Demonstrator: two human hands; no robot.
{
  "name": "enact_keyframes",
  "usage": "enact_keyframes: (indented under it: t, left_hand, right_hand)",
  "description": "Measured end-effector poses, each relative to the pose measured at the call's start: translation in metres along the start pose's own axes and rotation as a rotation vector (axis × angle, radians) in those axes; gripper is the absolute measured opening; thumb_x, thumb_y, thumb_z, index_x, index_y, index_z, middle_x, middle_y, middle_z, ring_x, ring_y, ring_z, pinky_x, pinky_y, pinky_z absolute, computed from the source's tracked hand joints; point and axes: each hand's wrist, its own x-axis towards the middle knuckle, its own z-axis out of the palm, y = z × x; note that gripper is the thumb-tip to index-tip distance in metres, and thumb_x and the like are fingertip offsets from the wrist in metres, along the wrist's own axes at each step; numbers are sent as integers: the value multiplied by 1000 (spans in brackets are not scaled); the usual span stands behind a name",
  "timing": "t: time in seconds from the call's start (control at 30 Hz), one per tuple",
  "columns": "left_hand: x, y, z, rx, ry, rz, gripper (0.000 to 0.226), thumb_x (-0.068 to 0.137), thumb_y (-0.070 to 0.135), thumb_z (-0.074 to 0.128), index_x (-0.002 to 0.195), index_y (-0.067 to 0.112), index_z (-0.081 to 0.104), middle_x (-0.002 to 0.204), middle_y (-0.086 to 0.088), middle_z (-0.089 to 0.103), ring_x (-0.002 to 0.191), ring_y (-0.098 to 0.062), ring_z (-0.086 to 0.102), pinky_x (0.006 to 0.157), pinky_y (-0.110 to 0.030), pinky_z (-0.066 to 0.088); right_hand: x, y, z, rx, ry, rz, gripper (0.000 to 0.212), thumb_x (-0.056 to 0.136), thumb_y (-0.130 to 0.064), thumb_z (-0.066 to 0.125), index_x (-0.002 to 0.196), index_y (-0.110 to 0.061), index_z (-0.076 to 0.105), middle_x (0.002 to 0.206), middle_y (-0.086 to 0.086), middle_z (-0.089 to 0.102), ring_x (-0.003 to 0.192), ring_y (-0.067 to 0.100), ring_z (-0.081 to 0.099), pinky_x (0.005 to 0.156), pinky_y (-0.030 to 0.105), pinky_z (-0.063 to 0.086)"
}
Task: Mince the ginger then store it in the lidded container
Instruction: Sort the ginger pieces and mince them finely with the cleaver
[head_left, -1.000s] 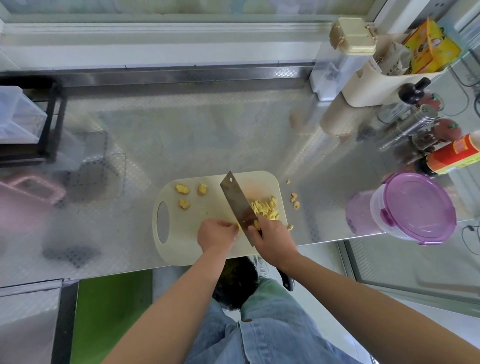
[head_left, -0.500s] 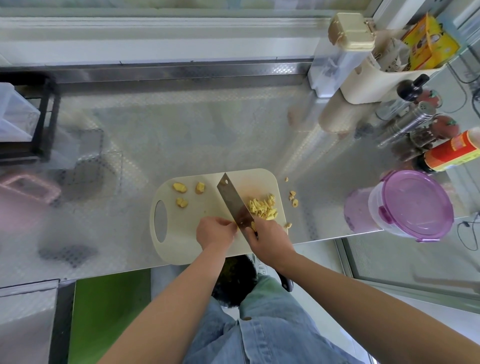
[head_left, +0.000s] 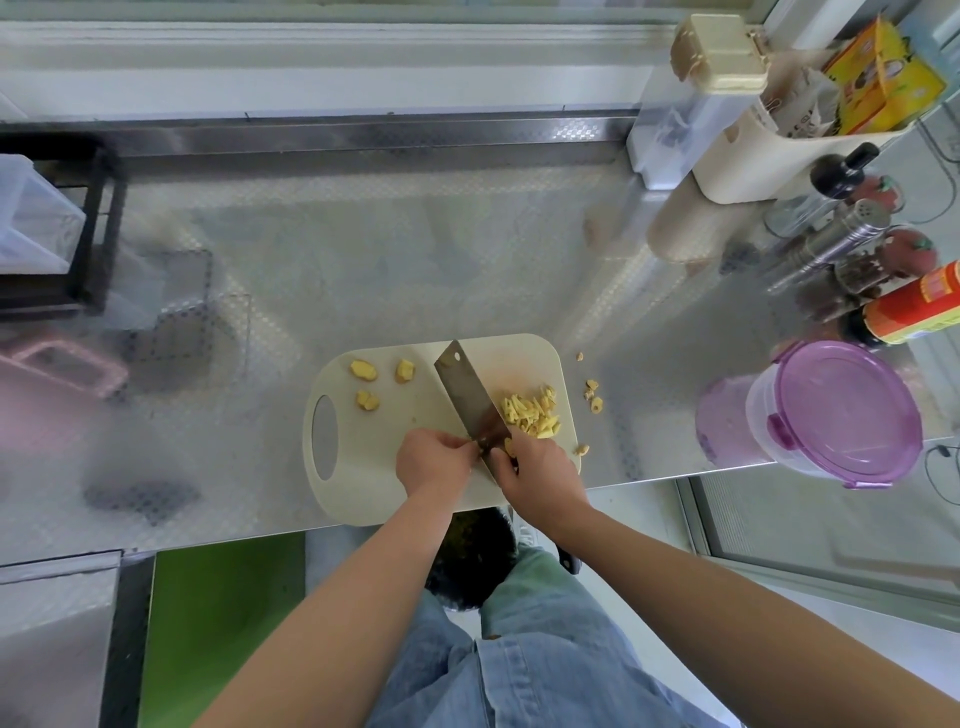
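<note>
A cream cutting board (head_left: 415, 499) lies at the near edge of the steel counter. My right hand (head_left: 537, 470) grips the handle of a cleaver (head_left: 465, 395), whose blade lies across the board. My left hand (head_left: 434, 460) sits with curled fingers right beside the blade's heel; what it holds is hidden. A pile of cut ginger strips (head_left: 530, 413) lies right of the blade. Three ginger chunks (head_left: 363, 371) rest on the board's far left. The container with a purple lid (head_left: 841, 415) stands at the counter's right edge, closed.
A few ginger bits (head_left: 592, 395) lie on the counter just right of the board. Bottles, shakers and a cream caddy (head_left: 748, 150) crowd the back right. A black rack (head_left: 98, 228) and a pink object (head_left: 62, 364) are at the left. The counter edge runs just under my wrists.
Both hands and the cleaver stay in nearly the same spot on the board; the view has shifted slightly. The ginger pile looks unchanged.
</note>
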Motion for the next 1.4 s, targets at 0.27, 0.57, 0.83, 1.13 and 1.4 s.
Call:
enact_keyframes:
  t: [0.27, 0.57, 0.83, 1.13, 1.4]
  left_hand:
    - [-1, 0, 2, -17, 12, -11, 8, 74, 16, 70, 69, 13, 76, 67, -6, 72, 70, -25, 70, 71, -34, 57]
    - [3, -6, 0, -5, -26, 21, 15, 75, 15, 70, 60, 15, 73, 64, -3, 71, 68, -25, 70, 73, -38, 58]
    - [1, -8, 4, 94, -14, 118, 17, 81, 27, 67, 69, 17, 75, 68, -3, 71, 69, -24, 67, 59, -27, 47]
    - [4, -10, -12, 159, 182, 149, 21, 93, 25, 50, 81, 16, 65, 80, 4, 65, 77, -20, 58, 64, -29, 41]
    - [8, -8, -28, 229, 290, 236, 18, 94, 24, 50, 84, 16, 62, 79, 2, 64, 71, -17, 54, 60, -28, 36]
  right_hand:
    - [15, -9, -11, -38, 6, 2, 21, 101, -28, 38, 102, -10, 51, 83, 10, 57, 73, 28, 51, 60, 31, 35]
    - [5, 8, -20, 154, -17, 34, 27, 96, -28, 48, 92, -3, 56, 74, 15, 60, 69, 31, 55, 62, 40, 46]
    - [4, 6, -16, 155, -3, 27, 27, 95, -31, 46, 96, -7, 57, 78, 12, 62, 71, 29, 57, 65, 44, 52]
    - [-4, -3, -8, 152, -19, -26, 28, 97, -28, 47, 73, -18, 37, 60, 0, 43, 61, 23, 44, 50, 32, 29]
    - [7, 13, -13, 186, 92, 136, 24, 98, -25, 44, 80, -8, 47, 65, 8, 51, 57, 23, 47, 51, 30, 37]
